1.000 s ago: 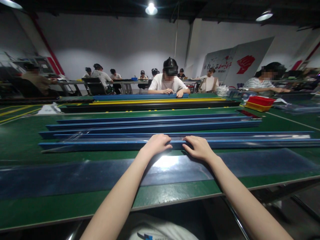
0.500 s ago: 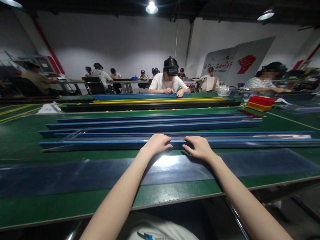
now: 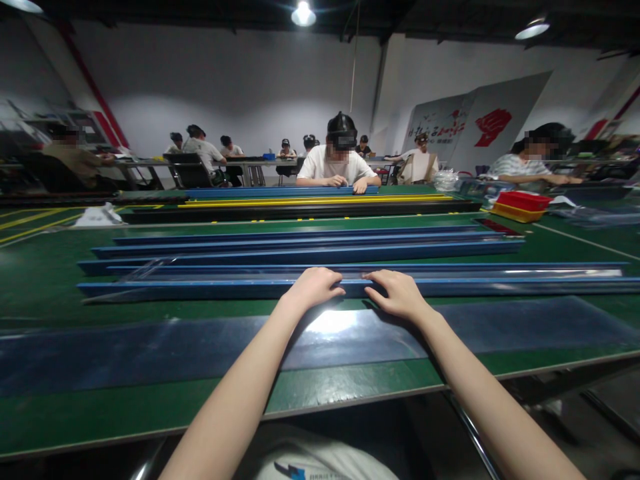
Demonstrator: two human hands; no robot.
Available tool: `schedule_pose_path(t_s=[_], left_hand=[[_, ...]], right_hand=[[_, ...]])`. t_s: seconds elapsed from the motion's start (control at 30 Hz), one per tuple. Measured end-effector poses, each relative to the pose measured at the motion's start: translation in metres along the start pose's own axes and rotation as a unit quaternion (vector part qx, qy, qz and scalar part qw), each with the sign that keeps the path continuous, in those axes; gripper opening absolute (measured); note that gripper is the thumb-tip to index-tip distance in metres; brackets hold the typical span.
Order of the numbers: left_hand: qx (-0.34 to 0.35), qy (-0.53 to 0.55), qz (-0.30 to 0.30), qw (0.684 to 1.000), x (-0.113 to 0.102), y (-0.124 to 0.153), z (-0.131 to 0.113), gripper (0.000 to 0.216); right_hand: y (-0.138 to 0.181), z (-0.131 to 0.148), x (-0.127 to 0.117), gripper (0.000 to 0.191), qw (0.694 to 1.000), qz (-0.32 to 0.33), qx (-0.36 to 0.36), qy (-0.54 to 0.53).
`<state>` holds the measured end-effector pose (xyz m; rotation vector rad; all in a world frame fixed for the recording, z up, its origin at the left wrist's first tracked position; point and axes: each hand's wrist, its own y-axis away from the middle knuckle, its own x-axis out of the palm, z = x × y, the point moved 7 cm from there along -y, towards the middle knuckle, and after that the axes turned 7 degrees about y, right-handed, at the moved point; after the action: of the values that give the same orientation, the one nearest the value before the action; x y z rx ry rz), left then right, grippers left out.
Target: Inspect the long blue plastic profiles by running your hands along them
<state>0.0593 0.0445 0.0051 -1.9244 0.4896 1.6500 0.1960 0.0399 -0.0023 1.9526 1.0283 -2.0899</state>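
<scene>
A long blue channel strip (image 3: pixel 200 289) lies crosswise on the green table in front of me. My left hand (image 3: pixel 315 288) grips its near wall, thumb on the outside and fingers over the top edge. Just to the right, my right hand (image 3: pixel 397 293) holds the same wall in a like way. The fingertips of both hands are partly hidden inside the channel. Clear plastic film (image 3: pixel 560 273) lies along the inside of the channel, and a loose part of it sticks out near the left end. Closer to me, a wide clear plastic sheet (image 3: pixel 200 347) lies flat under my forearms.
Several more blue channels (image 3: pixel 310 255) lie behind mine. Beyond them are black strips (image 3: pixel 300 212) and yellow strips (image 3: pixel 320 201). A co-worker (image 3: pixel 335 163) sits opposite, hands on another blue strip. Red and yellow bins (image 3: pixel 520 205) stand at right. The table's edge (image 3: pixel 350 405) is near me.
The fingers of my right hand have shifted slightly left along the channel. My left hand and the channel stay in place.
</scene>
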Motion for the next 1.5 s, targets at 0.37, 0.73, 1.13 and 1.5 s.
schedule_pose_path(t_s=[0.37,0.73,1.13,1.5], left_hand=[[-0.004,0.015,0.0,1.0,-0.001,0.0,0.002,0.025],[-0.001,0.112,-0.004,0.994,0.004,-0.003,0.009,0.021],[-0.034,0.148,-0.025,0.988,0.002,-0.003,0.017,0.023],[-0.019,0.127,-0.021,0.991,0.002,-0.004,0.013,0.023]], right_hand=[[0.0,0.0,-0.001,0.033,1.0,-0.009,-0.005,-0.002],[0.0,0.0,0.0,0.034,1.0,-0.007,-0.012,0.0],[0.0,0.0,0.0,0.034,1.0,0.001,-0.01,-0.003],[0.0,0.002,-0.001,0.033,1.0,-0.005,-0.016,-0.005]])
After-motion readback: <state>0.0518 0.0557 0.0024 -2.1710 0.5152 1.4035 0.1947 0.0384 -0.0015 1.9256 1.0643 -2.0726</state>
